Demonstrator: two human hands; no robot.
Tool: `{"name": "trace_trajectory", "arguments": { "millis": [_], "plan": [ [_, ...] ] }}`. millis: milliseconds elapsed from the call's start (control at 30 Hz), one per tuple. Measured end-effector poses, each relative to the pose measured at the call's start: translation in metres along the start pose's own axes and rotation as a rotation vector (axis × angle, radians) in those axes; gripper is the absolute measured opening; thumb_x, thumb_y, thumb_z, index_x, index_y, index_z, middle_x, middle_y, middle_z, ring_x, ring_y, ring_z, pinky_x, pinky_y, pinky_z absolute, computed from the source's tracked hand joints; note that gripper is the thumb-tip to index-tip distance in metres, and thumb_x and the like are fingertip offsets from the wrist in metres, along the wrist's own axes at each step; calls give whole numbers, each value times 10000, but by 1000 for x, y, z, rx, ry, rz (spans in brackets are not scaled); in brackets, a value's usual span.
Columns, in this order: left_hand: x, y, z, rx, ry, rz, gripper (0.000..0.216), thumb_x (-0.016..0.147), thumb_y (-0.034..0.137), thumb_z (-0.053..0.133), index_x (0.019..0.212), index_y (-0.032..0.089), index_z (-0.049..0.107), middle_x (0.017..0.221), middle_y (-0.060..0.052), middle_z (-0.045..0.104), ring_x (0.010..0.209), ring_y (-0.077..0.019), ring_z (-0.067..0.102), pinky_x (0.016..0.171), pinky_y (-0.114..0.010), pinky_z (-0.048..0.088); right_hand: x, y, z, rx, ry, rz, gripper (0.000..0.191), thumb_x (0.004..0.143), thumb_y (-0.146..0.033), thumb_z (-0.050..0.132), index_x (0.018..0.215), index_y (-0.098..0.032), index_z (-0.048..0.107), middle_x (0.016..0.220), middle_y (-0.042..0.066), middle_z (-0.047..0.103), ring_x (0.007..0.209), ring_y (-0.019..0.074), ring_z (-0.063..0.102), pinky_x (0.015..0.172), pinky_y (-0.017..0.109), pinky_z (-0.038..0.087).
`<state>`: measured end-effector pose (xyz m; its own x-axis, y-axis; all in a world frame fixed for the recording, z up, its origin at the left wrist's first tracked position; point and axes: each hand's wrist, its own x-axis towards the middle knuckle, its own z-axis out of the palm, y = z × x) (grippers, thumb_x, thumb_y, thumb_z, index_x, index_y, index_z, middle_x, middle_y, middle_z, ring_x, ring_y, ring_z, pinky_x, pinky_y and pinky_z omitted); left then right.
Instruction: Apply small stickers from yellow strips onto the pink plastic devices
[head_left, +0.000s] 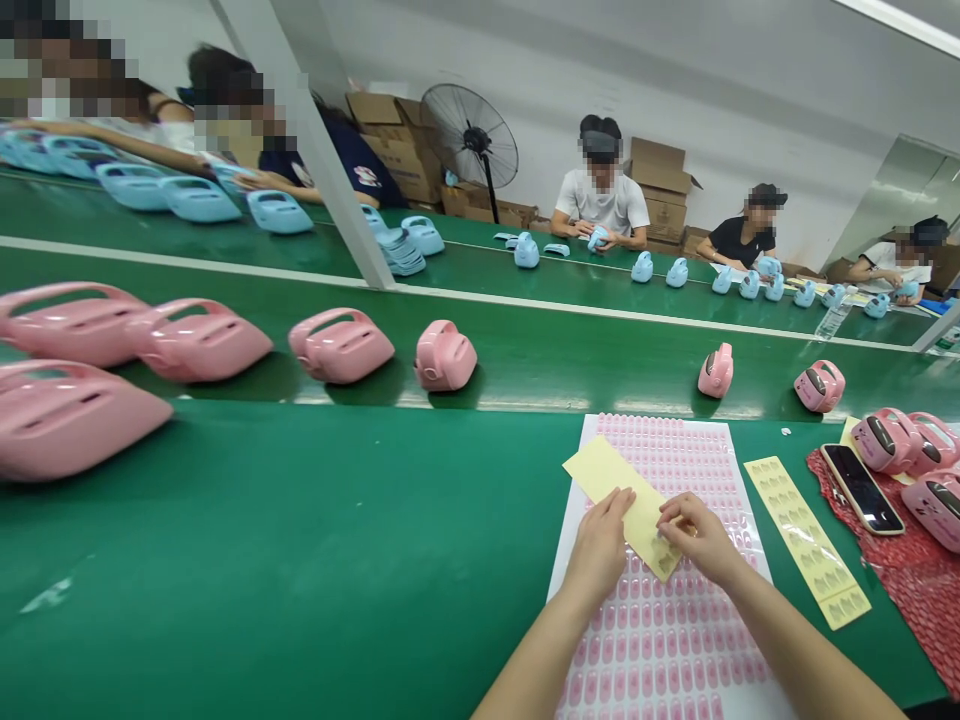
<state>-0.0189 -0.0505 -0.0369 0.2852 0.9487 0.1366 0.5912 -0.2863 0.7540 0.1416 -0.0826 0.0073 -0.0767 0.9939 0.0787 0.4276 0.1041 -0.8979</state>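
The yellow strip (606,472) lies slantwise on the pink sticker sheet (667,640) on the bench (300,560), the left hand (600,545) pressing it flat, the right hand (694,540) pinching its near end. It looks paper-thin, floppy and easily creased, best taken by an edge.

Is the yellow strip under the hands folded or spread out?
Spread out: the yellow strip lies straight across the pink sticker sheet, no fold visible.
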Motion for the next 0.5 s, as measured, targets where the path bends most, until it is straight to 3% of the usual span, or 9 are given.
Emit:
{"name": "trace_trajectory", "arguments": {
  "millis": [100,233,333,400,433,500],
  "plan": [
    [-2,4,-2,-95,3,-44,462,709,80,411,1146,160,538,1231,-109,535,1178,-259,435,992,-447,315,11,-5,-3,185,10,60,267,695,-449,588,716,-185,618,850,66,597,784,201,588,671,335,486],
    [-7,15,-23,-167,24,-1,530,690,112,484,1214,191,475,1296,-94,474,1226,-250,379,1005,-428,309,31,2,12,230,157,50,357,652,-534,604,715,-184,634,827,65,594,783,206,580,661,327,477],
    [2,17,-60,-214,133,3,509,672,217,589,1173,212,503,1270,-91,500,1207,-268,399,1005,-441,298,39,15,31,191,290,8,351,672,-538,580,727,-197,644,788,57,561,718,194,565,629,333,476],
    [20,7,-92,-352,253,-130,472,616,216,653,1077,216,554,1130,-72,604,1105,-252,504,955,-392,368,39,25,41,160,334,-45,310,695,-509,573,739,-213,655,781,56,528,702,195,550,602,334,474],
    [33,-2,-108,-464,342,-265,442,603,204,671,1033,202,566,982,-60,660,992,-238,579,880,-362,432,38,28,44,144,339,-69,285,708,-488,569,745,-220,660,778,56,514,703,198,544,594,335,473],
    [61,-24,-141,-487,465,-377,404,653,194,636,1038,136,529,750,-47,664,766,-212,643,725,-330,495,36,34,49,117,329,-93,243,732,-450,559,754,-232,663,776,56,493,707,205,535,588,342,472]
  ]
}}
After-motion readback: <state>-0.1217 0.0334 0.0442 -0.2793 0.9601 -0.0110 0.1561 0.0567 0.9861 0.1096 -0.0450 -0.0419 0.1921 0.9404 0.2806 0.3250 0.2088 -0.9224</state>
